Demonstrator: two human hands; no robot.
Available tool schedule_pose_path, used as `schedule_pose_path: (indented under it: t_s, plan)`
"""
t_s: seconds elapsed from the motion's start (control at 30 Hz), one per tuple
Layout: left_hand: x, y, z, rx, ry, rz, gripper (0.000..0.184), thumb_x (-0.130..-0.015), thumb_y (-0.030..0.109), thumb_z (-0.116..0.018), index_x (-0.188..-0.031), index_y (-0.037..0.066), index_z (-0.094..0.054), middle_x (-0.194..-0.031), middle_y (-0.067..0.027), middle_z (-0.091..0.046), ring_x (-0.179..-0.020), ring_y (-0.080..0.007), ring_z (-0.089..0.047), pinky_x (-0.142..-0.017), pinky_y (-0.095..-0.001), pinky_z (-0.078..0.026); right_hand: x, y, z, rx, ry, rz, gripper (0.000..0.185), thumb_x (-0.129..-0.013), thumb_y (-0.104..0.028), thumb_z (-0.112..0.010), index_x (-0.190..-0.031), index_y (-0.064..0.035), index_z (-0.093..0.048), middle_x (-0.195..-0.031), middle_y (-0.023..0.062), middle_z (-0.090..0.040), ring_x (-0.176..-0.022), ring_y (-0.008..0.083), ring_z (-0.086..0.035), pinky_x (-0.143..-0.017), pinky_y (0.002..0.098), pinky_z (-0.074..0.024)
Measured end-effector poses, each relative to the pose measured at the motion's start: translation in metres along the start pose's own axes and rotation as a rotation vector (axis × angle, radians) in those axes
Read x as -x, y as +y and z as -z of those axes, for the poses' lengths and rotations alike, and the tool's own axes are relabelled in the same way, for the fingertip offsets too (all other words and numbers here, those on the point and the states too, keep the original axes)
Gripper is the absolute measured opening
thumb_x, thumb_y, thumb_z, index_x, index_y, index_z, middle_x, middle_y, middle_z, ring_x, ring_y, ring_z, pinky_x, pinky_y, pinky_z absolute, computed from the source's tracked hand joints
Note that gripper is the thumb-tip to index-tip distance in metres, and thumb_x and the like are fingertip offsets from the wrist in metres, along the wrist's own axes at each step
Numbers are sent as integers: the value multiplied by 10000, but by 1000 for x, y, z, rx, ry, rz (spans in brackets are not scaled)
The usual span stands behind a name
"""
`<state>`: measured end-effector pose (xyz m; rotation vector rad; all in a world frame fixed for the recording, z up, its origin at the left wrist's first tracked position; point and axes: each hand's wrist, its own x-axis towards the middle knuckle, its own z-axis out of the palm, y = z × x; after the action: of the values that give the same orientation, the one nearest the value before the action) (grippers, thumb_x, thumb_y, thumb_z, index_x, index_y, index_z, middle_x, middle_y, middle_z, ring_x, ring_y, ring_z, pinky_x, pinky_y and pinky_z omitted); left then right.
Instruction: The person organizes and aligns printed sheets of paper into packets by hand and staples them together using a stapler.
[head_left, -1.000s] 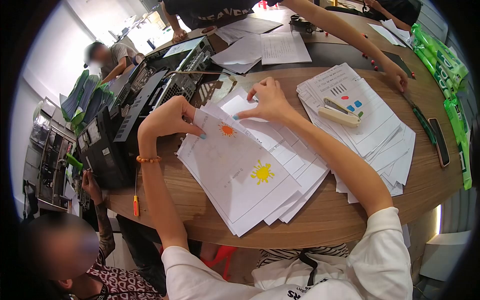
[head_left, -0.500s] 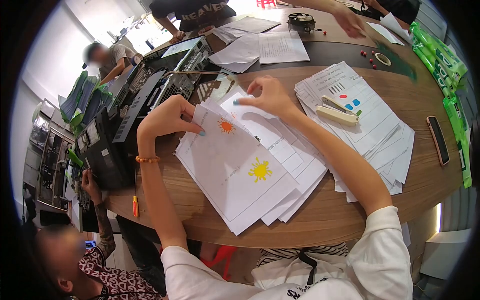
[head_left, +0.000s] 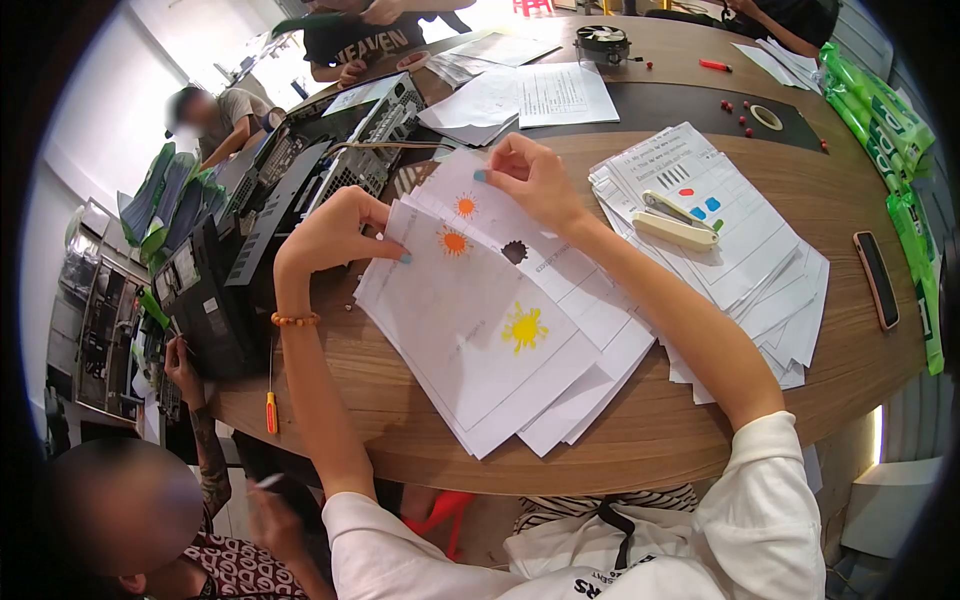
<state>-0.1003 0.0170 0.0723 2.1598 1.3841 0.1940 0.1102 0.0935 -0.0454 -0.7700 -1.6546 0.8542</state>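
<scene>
My left hand (head_left: 335, 240) pinches the upper left corner of a printed sheet (head_left: 450, 330) with an orange and a yellow paint splat on it. My right hand (head_left: 530, 180) has thumb and fingertips closed on the top edge of a second sheet (head_left: 450, 180), which shows an orange splat and a black one. Under both lie more loose sheets (head_left: 600, 390), fanned toward the table's front edge. Right of my right forearm, a cream stapler (head_left: 675, 228) rests on another stack of worksheets (head_left: 740, 270).
An opened computer case (head_left: 370, 125) stands at the left, with a screwdriver (head_left: 271, 410) near the edge. Farther back are papers (head_left: 568, 95), a cooling fan (head_left: 603, 42) and a tape roll (head_left: 767, 118). A phone (head_left: 876, 280) and green packets (head_left: 880, 120) lie right. Other people sit around.
My right hand has moved slightly up with the second sheet, uncovering more of its splats. A co-worker's arm and a dark green object have left the far right tabletop.
</scene>
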Motion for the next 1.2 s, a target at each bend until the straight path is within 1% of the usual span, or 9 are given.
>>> schedule_pose_path:
  t_s: [0.27, 0.43, 0.57, 0.77, 0.83, 0.87, 0.97, 1.1, 1.2]
  plan:
    - [-9, 0, -10, 167, 341, -38, 391, -665, 7, -678, -1046, 17, -592, -810, -96, -643, -691, -128, -597, -722, -249, -486, -2, -1, -6, -298, -135, -35, 179, -791, -85, -582, -947, -3, -615, -830, 133, -654, -733, 135, -627, -657, 249, -488]
    - [-15, -11, -11, -23, 417, -107, 300, -703, 39, -660, -999, 25, -609, -787, -65, -641, -633, -102, -525, -609, -222, -437, 1, -9, -3, -377, -217, -104, 208, -832, -104, -554, -997, 7, -616, -839, 67, -657, -720, 94, -607, -631, 217, -480]
    - [-14, -12, -8, -180, 401, -118, 275, -698, 44, -663, -969, 7, -628, -769, -42, -630, -609, -91, -488, -565, -225, -393, 1, -12, 1, -410, -392, -158, 207, -849, -114, -545, -998, 9, -618, -876, 54, -650, -751, 84, -595, -643, 207, -475]
    - [-5, -20, -3, 148, 39, -45, 173, -654, 37, -682, -817, -17, -660, -763, -32, -590, -680, -111, -507, -594, -239, -388, 1, -20, 5, -509, -577, -245, 286, -861, -235, -554, -1031, -10, -606, -865, 58, -637, -762, 121, -565, -697, 250, -461]
    - [4, -16, 4, 2, 38, -99, 117, -639, 26, -689, -738, -30, -659, -764, -43, -588, -715, -122, -521, -623, -242, -392, -5, -2, 7, 415, -123, 113, 421, -797, -358, -614, -1043, -17, -602, -875, 112, -613, -879, 233, -539, -811, 345, -429]
    - [6, -15, 9, -37, -18, -106, 199, -596, -28, -668, -794, -36, -655, -927, -60, -604, -797, -111, -541, -714, -243, -429, -1, 3, 6, 531, -107, 97, 546, -690, -493, -657, -976, -29, -622, -927, 139, -579, -984, 300, -488, -883, 376, -371]
    - [9, -13, 8, 52, -31, -145, 211, -592, -40, -661, -803, -29, -660, -869, -58, -621, -776, -110, -553, -722, -241, -441, 9, 4, -4, 798, -232, -93, 594, -656, -493, -675, -1021, -28, -606, -1010, 157, -548, -1052, 331, -438, -903, 386, -357]
    - [9, -4, 9, 10, -53, -56, 211, -608, -60, -648, -817, -35, -660, -825, -51, -635, -741, -107, -565, -726, -239, -461, 5, 9, 8, 286, -29, -111, 375, -689, -262, -696, -1020, -97, -635, -1067, 127, -539, -921, 236, -542, -801, 336, -446]
    - [6, -11, 5, 150, 33, -24, 232, -665, 3, -669, -894, -32, -653, -774, -41, -642, -700, -63, -549, -700, -223, -463, 1, 2, 12, 327, 25, -23, 257, -732, -180, -663, -974, -94, -645, -915, 96, -608, -760, 170, -594, -679, 282, -478]
